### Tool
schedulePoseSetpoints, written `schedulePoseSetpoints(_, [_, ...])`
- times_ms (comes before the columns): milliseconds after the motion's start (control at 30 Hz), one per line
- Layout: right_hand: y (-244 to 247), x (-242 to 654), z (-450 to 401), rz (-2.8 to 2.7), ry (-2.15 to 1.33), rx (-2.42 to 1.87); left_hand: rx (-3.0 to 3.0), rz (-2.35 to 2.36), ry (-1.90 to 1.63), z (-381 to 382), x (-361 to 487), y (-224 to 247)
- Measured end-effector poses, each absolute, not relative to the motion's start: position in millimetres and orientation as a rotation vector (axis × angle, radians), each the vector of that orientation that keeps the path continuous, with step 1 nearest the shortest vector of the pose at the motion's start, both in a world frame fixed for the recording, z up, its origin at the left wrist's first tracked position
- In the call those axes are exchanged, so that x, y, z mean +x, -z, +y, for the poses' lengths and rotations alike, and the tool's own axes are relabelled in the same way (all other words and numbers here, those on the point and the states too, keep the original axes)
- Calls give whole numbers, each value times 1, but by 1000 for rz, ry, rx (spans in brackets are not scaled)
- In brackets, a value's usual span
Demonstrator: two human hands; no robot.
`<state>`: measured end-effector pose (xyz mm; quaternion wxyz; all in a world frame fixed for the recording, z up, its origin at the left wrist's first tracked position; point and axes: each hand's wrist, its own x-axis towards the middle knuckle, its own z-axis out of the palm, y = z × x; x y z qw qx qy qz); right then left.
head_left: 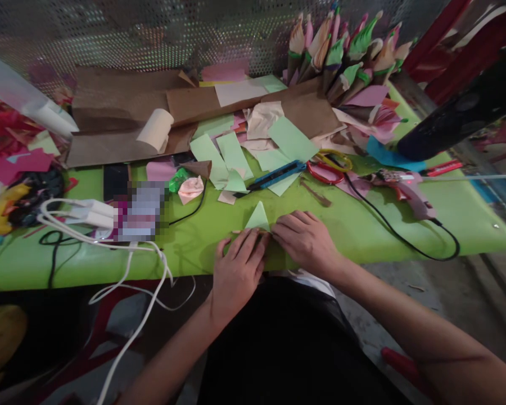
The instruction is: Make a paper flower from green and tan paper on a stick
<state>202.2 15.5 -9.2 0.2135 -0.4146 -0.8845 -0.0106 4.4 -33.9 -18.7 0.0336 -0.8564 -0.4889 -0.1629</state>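
Observation:
A small light green paper (258, 216), folded to a point at its top, lies on the green table (206, 225) near its front edge. My left hand (241, 261) presses its lower left part, fingers together over the paper. At its lower right edge, my right hand (303, 239) has its fingers curled in and pinching the paper. Both hands hide the paper's lower part. Behind them are a blue cutter knife (276, 175) and light green paper strips (293, 138).
Scissors (325, 173) and a pink glue gun (417, 197) with a black cord lie to the right. A dark bottle (451, 112) is beyond. Brown paper (122, 107) and wrapped paper flowers (348, 50) are behind. White cables (156, 270) and a phone (143, 214) are left.

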Motion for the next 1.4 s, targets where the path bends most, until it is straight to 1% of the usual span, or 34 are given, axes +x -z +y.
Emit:
schedulePoseSetpoints(233, [9,205,16,-2471,91,-1082,-2635,-1466,461,-33,4,15])
schedulePoseSetpoints(533, [12,213,17,-2489,80,-1025,-2683,-1479,380,-28,4,10])
schedulePoseSetpoints(800, [12,219,22,-2471,50,-1072,-2703,-1513,346,-19,7,5])
schedulePoseSetpoints(1100, [7,221,12,-2395,-120,-1097,-2734,-1544,277,-11,7,1])
schedulePoseSetpoints(1400, [7,217,9,-2436,-18,-1072,-2740,-1537,284,-10,4,1])
